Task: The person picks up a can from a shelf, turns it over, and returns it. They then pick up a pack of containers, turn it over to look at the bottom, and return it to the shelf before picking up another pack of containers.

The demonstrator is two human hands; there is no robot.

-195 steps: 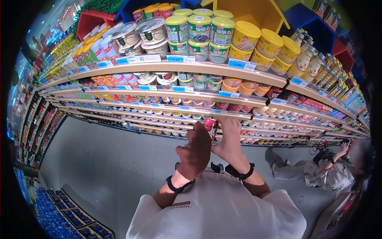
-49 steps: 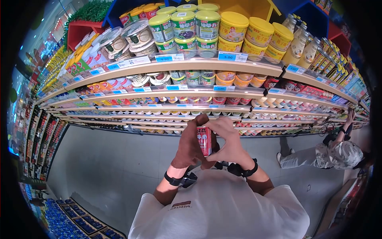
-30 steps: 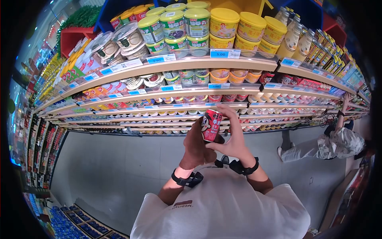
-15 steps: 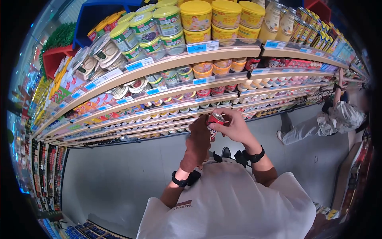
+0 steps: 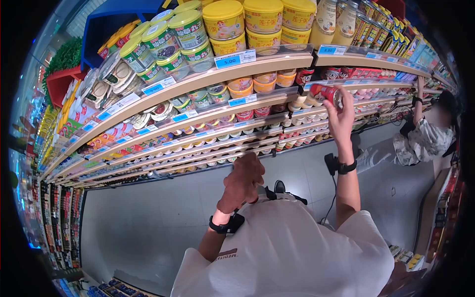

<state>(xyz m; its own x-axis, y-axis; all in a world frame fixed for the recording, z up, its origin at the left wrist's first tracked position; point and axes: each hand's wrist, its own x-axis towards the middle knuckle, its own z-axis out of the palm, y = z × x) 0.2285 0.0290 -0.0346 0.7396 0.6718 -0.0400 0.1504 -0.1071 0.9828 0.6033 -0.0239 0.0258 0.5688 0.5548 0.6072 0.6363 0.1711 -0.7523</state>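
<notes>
My right hand [image 5: 340,119] is raised at the shelf front, thumb and fingers closed around a red can [image 5: 324,94]. The can is tilted almost onto its side, its metal end toward my palm. Behind it runs the second shelf's edge, near similar red cans [image 5: 305,75]. Lower down, in shadow before my body, my left hand [image 5: 241,180] is closed with curled fingers. Nothing shows sticking out of it, and it is apart from the can.
Yellow tubs [image 5: 223,22] and green-lidded cups [image 5: 188,32] stand stacked on the top shelf [image 5: 198,74]. Bottles [image 5: 324,22] stand farther right. Another person [image 5: 425,138] reaches to the shelf at right. Grey floor [image 5: 138,218] lies below.
Both hands were together on the red can. My right hand has carried it up and right toward the shelf, while my left hand has let go and dropped lower.
</notes>
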